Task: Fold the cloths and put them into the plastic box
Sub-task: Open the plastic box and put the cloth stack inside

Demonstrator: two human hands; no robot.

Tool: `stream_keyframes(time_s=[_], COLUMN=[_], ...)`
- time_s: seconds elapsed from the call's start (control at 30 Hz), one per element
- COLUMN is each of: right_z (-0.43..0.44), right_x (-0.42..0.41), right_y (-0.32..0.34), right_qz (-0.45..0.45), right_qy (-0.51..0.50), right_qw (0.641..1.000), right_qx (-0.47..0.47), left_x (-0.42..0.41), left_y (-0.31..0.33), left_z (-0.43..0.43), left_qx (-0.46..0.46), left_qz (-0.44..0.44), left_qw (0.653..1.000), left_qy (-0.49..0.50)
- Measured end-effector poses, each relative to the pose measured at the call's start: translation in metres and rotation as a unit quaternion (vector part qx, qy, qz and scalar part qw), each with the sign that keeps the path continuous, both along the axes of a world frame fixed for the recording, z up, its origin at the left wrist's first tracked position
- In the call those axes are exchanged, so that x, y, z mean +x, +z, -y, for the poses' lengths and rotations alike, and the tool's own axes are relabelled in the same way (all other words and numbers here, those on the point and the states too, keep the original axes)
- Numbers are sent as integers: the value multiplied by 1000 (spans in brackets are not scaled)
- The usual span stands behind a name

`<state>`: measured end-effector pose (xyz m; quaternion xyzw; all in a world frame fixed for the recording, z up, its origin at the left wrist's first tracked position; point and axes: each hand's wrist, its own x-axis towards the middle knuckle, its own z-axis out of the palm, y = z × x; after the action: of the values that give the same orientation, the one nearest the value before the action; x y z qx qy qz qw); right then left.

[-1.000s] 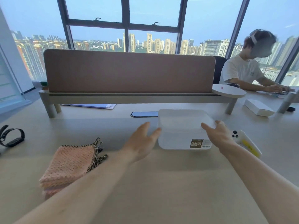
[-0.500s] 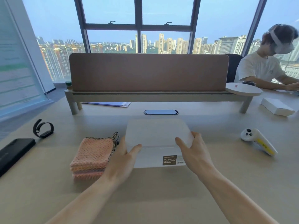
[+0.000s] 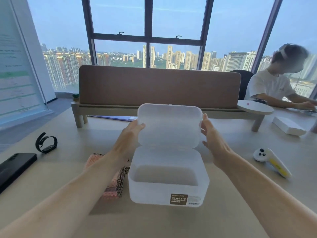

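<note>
The translucent white plastic box (image 3: 169, 191) stands on the table in front of me, empty inside. Its lid (image 3: 169, 126) is raised above the back of the box, tilted upright. My left hand (image 3: 127, 136) grips the lid's left edge. My right hand (image 3: 213, 140) is at the lid's right edge, fingers spread against it. A stack of folded pink cloths (image 3: 111, 186) with a dark checked one lies left of the box, mostly hidden under my left forearm.
A black phone (image 3: 15, 167) and a black wristband (image 3: 46, 143) lie at the left. A white controller (image 3: 271, 162) lies at the right, a white carton (image 3: 289, 125) further back. A brown divider (image 3: 159, 85) stands behind. Another person (image 3: 274, 86) sits at the far right.
The box was pulled closer to me beside the cloths. Both hands then lifted the lid off the box, which now stands uncovered.
</note>
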<state>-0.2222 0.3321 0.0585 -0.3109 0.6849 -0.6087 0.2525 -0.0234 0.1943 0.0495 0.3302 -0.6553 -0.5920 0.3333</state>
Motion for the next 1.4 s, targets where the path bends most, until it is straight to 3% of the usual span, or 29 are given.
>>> stream_keyframes(time_s=[0.17,0.33,0.4,0.47,0.57,0.63,0.7,0.77,0.87,0.93,1.1,1.2,1.3,1.4], right_z=[23,35,36,35,24,14,11,15,30,43,65,67,69,68], right_x=[-20,-33,-36,-36,-35,-19,13,65,147,186,209,201,196,191], right_y=[-26,-45,-51,-51,-45,-32,-19,-10,-14,-21,-41,-51,-49,-40], right_qz=[93,122,106,98,-21,-166,-286,-361,-485,-556,-602,-591,-563,-526], right_qy=[49,72,54,41,-33,-74,-54,46,222,273,303,303,305,300], right_qw=[994,989,991,991,996,982,957,931,844,777,698,700,726,763], right_qx=[5,53,68,78,85,42,-15,-35,46,112,241,262,253,225], left_x=[-22,-25,-22,-9,39,88,127,146,146,142,137,132,130,128], left_y=[-26,-39,-43,-41,-25,-19,-15,-19,-31,-36,-45,-48,-50,-48], left_z=[32,43,48,55,68,80,82,74,65,61,63,61,61,62], left_qx=[107,139,125,49,-110,-169,-121,-31,26,45,89,117,175,169], left_qz=[-11,24,26,49,200,347,484,521,513,492,431,364,260,227], left_qw=[994,990,992,997,968,912,858,851,858,870,898,924,949,959], left_qy=[-16,-6,-9,19,102,140,121,61,4,-4,19,10,-5,0])
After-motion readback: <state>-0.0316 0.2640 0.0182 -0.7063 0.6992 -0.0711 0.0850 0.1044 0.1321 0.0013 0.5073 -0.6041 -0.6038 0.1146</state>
